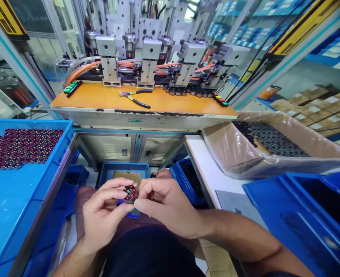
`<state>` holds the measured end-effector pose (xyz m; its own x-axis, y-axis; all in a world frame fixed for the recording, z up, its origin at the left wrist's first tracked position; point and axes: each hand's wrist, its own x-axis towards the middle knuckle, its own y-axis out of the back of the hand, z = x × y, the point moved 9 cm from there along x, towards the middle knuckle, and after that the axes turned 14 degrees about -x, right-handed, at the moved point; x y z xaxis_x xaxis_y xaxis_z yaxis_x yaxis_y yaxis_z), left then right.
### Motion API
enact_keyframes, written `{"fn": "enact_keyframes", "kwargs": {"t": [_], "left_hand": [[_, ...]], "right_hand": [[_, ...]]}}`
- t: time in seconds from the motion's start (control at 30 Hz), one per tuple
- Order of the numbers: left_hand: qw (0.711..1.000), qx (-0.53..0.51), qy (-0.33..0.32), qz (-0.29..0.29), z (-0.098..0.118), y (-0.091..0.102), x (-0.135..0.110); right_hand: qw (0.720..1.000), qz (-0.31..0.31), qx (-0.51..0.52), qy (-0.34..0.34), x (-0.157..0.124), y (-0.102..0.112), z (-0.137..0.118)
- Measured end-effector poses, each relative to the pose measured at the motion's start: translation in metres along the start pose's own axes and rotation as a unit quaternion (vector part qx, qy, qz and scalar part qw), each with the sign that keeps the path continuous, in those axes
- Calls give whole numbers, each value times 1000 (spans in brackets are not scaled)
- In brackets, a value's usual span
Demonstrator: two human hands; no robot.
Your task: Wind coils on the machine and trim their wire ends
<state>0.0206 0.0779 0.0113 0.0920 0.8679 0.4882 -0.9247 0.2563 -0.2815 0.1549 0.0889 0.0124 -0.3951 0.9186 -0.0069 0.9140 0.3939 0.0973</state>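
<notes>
Above my lap, my left hand point(108, 209) pinches a small round motor stator point(130, 193) with red windings and a dark core between thumb and fingers. Its open face is turned towards me. My right hand point(164, 202) is closed at the stator's right edge, with the thumb tip against or very near the rim. Whatever lies between the right fingertips is hidden or too small to see. Just beyond the hands sits a blue bin point(124, 166) with a piece of cardboard in it.
A blue tray point(20, 207) at left carries many red-wound stators. Ahead, pliers point(136, 98) and a row of dark round parts point(188, 92) lie on the orange machine table point(95, 100), below metal press heads point(151, 57). At right stands a plastic-lined carton point(230, 154) of dark parts.
</notes>
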Motion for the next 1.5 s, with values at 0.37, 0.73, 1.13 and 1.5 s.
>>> {"fn": "enact_keyframes", "kwargs": {"t": [0.37, 0.73, 1.13, 1.5], "left_hand": [[992, -118, 46, 23, -27, 10, 6], [952, 299, -61, 2, 23, -14, -9], [966, 256, -18, -37, 13, -17, 6], [986, 156, 49, 2, 6, -7, 7]], "right_hand": [[994, -22, 33, 105, 4, -2, 0], [647, 267, -485, 525, -36, 9, -40], [846, 173, -289, 413, -26, 20, -50], [936, 170, -190, 242, -14, 45, -21]]}}
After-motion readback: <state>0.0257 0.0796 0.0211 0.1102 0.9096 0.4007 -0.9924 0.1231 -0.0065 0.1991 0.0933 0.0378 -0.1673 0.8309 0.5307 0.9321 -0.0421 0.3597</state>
